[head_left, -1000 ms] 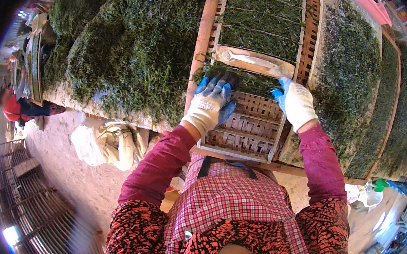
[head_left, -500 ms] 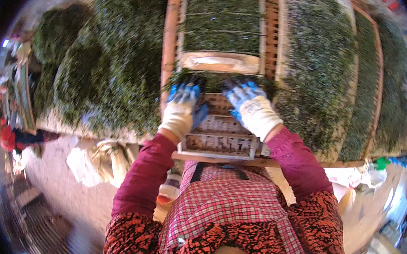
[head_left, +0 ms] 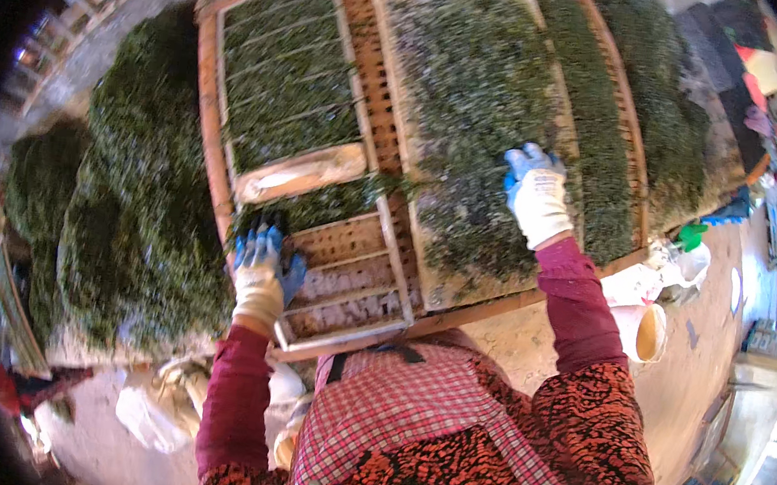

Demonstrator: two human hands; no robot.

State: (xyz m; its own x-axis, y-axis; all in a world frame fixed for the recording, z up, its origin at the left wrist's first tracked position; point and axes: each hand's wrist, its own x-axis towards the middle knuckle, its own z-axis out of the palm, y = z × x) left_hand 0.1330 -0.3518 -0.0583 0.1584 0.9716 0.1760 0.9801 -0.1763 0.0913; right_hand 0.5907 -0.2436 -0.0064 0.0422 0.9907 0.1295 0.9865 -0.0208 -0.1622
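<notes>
A wooden frame [head_left: 401,277] with crossbars lies on the bench, its near compartments bare and its far ones filled with dark green leafy material [head_left: 293,71]. My left hand [head_left: 259,272], in a white glove with blue fingers, rests at the frame's left side. Its fingers stretch forward onto a strip of leaves [head_left: 331,203] beside a pale wooden block [head_left: 306,173]. Out to the right, my right hand [head_left: 537,197], gloved the same way, touches a spread of loose leaves [head_left: 473,109]. Its fingers look apart, with the tips partly among the leaves.
Large heaps of green leaves [head_left: 144,179] cover the bench at left. A perforated brown strip [head_left: 370,61] runs beside the frame, and another leaf-filled bed [head_left: 587,112] lies farther right. Below the bench edge are a white bucket [head_left: 644,333] and pale sacks [head_left: 158,408].
My right hand has left the frame and reached right onto the loose leaves. My left hand stays by the leaf strip. The whole view has turned and shifted rightward.
</notes>
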